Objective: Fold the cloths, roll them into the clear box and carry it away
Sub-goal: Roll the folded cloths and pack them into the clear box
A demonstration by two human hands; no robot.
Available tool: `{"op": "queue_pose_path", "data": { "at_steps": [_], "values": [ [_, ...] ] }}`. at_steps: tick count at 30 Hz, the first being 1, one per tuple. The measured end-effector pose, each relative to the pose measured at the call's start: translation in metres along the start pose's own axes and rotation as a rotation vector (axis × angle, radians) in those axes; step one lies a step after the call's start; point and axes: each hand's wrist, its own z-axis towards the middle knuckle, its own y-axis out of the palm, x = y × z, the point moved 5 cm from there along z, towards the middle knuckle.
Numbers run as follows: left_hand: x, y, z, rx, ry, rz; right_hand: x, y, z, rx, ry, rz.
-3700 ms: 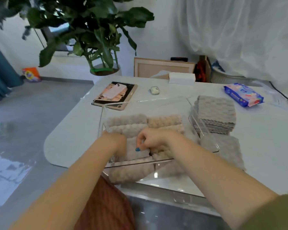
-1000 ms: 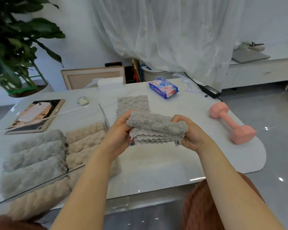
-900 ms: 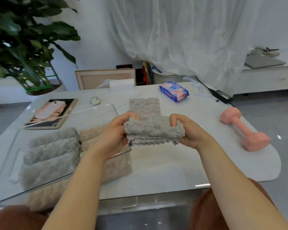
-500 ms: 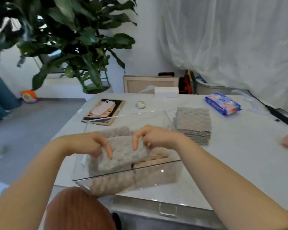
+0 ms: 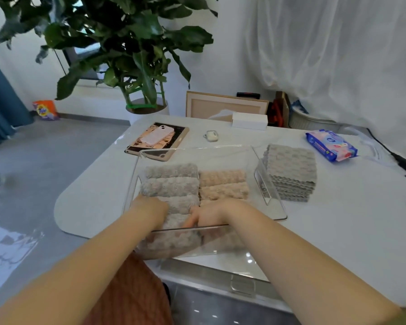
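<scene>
The clear box [image 5: 263, 184] stands at the near edge of the desk [image 5: 338, 219], towards its left side. Inside it, rolled cloths lie in two columns: grey rolls [image 5: 171, 184] along the left wall and beige rolls [image 5: 223, 188] beside them, touching down the middle.

Both hands are in the near end of the box, close together but not touching. The left hand [image 5: 150, 207] points down at the left end of the nearest grey roll [image 5: 174, 222]; its fingers are hidden, so its grip cannot be determined. The right hand [image 5: 209, 214] rests on the right end of the same roll. Its fingers reach left across the roll, and blur prevents telling whether they pinch it or only press.

A stack of flat grey cloths [image 5: 291, 170] sits just beside the right wall of the box. Along the far edge lie a tablet [image 5: 181, 137] with a phone [image 5: 157, 136] on it, a small earbud case [image 5: 211, 135] and a white carton [image 5: 249, 120]. A blue wipes pack [image 5: 331, 145] lies near the far right corner
</scene>
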Motion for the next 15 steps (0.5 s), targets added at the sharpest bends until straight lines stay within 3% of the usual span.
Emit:
{"op": "queue_pose_path", "data": {
  "at_steps": [3, 6, 8, 12, 15],
  "values": [
    [-0.004, 0.0, -0.006, -0.099, 0.066, -0.051, 0.004, 0.0, 0.0, -0.025, 0.054, -0.014],
    [-0.009, -0.001, -0.014, -0.298, 0.166, -0.095, 0.005, 0.0, -0.021, -0.051, 0.038, 0.21],
    [-0.014, -0.007, -0.021, -0.344, 0.17, -0.08, 0.008, -0.006, -0.045, -0.005, -0.003, 0.283],
    [-0.023, -0.038, -0.03, -0.214, 0.135, -0.167, 0.029, -0.039, -0.1, 0.238, 0.032, 0.34],
    [-0.019, -0.074, -0.028, 0.024, 0.176, -0.303, 0.055, -0.062, -0.137, 0.488, 0.046, 0.449]
  ]
}}
